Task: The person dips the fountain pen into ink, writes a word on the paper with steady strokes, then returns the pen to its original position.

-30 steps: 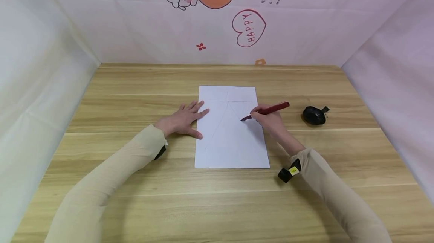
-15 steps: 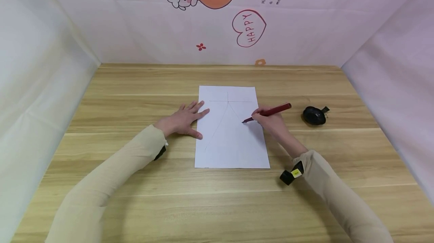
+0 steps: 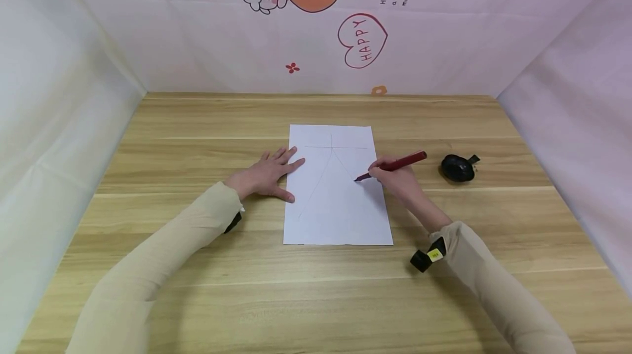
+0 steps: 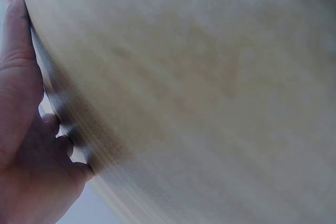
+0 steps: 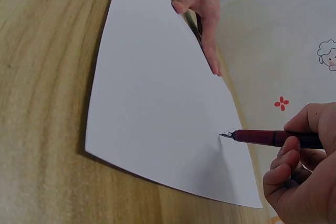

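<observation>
A white sheet of paper (image 3: 340, 217) lies on the wooden table, with thin drawn lines: a short vertical stroke, a horizontal one and two slanting down from their crossing. My right hand (image 3: 399, 181) pinches a dark red fountain pen (image 3: 406, 161) over the sheet's right side. In the right wrist view the pen's metal nib (image 5: 227, 135) meets the paper. My left hand (image 3: 266, 174) lies spread at the sheet's left edge, its fingertips on the paper. In the left wrist view, only part of the left hand (image 4: 26, 103) shows, along the left side.
Right of the sheet sits a black rounded object (image 3: 458, 168) with a short tab; its kind is unclear. A printed white cloth (image 3: 207, 41) hangs behind the wooden table (image 3: 276, 299), and white cloth stands at both sides. A small black camera (image 3: 427, 255) is on the right wrist.
My right hand and the pen have shifted slightly down and to the right, and the right slanting line has grown longer. The left hand stays in place.
</observation>
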The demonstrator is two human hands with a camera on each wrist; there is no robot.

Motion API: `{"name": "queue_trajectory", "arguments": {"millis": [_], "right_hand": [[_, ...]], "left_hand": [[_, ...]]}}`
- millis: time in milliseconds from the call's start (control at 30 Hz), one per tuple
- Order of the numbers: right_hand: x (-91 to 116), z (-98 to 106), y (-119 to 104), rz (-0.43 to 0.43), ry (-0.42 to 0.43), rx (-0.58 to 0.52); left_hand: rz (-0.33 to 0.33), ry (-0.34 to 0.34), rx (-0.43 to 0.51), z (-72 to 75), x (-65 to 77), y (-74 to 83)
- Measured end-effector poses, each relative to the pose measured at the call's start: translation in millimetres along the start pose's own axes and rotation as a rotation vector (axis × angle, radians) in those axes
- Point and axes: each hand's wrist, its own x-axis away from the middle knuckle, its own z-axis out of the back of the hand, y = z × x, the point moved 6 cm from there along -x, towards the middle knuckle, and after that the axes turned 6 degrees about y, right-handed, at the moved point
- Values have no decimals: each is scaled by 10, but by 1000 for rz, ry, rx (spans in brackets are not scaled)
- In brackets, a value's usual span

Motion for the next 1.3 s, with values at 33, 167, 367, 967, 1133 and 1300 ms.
{"name": "queue_trajectory", "arguments": {"millis": [33,167,367,967,1133,1300], "right_hand": [[3,2,0,2,-1,1],[18,7,-1,13,-4,5],[31,15,-9,22,0,-3],[61,40,13,37,-13,0],[67,46,25,49,-23,-3],[74,52,34,48,-20,1]], "left_hand": [[-1,1,1,2,0,1],[-4,0,-4,9,4,8],[-5,5,7,11,4,7],[-3,2,-15,2,-1,3],[1,-2,-17,-2,3,-6],[4,-2,-15,-9,-4,-11]]}}
